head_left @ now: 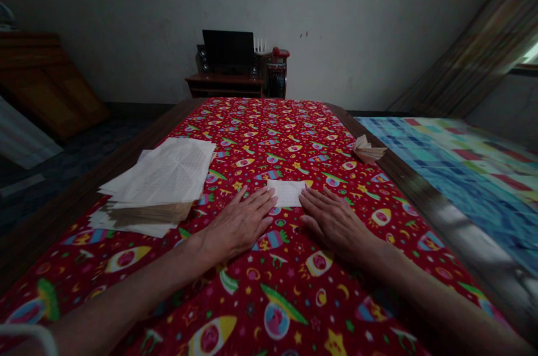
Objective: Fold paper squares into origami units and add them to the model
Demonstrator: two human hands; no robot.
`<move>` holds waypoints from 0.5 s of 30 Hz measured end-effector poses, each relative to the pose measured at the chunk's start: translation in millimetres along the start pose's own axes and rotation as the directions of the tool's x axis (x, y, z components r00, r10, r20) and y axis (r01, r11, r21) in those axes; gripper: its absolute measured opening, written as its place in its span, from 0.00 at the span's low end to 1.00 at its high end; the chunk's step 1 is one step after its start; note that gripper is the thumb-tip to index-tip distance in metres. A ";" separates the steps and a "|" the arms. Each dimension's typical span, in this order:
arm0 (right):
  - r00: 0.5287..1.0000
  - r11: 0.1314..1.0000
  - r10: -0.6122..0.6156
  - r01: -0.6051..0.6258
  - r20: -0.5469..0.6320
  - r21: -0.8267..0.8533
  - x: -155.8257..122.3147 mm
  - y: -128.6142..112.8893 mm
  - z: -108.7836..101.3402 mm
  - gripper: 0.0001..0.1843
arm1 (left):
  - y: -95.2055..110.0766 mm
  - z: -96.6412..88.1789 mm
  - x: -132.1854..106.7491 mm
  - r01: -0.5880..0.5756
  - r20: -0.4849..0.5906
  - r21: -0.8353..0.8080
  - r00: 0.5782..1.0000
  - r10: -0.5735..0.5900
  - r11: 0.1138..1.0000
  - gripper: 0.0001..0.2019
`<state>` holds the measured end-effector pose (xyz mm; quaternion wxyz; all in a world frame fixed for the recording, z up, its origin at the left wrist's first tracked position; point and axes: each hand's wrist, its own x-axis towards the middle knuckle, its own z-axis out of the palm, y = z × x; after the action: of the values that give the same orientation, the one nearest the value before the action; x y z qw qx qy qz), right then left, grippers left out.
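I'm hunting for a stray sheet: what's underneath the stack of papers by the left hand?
The stack of papers sits on a red printed cloth, with a loose white sheet showing beneath its near edge. Whatever lies under the middle of the stack is covered and cannot be seen.

A white paper slip [287,192] lies on the red cloth [252,120], which is printed with yellow stars and pink-and-green rockets; right of that cloth spreads blue, teal and red checked fabric [474,188].

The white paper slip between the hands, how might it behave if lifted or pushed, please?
The paper slip looks thin, so it would probably droop from one edge and feel very light. On the red printed cloth, a gentle push would likely slide it.
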<state>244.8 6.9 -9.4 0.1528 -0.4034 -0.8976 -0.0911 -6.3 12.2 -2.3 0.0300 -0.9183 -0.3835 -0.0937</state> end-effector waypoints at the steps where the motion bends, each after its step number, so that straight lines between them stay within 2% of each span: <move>1: 1.000 1.000 0.011 -0.010 0.005 -0.015 5.0 2.8 1.9 0.23 | 0.0 -0.6 4.2 0.014 0.003 0.006 1.000 -0.014 1.000 0.22; 7: 0.997 0.998 0.035 -0.031 0.070 -0.054 25.2 12.1 4.5 0.23 | -3.2 -1.1 19.5 0.064 0.020 0.017 0.998 -0.064 0.998 0.22; 15: 1.000 0.997 0.006 -0.006 0.004 -0.073 -1.3 -4.3 -6.5 0.25 | -1.0 -3.0 4.7 0.064 -0.022 -0.002 0.998 -0.064 0.998 0.22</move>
<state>243.7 1.2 -4.0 0.1364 -0.4117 -0.8927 -0.1227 -4.2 15.8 1.5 0.0308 -0.9045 -0.4122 -0.1048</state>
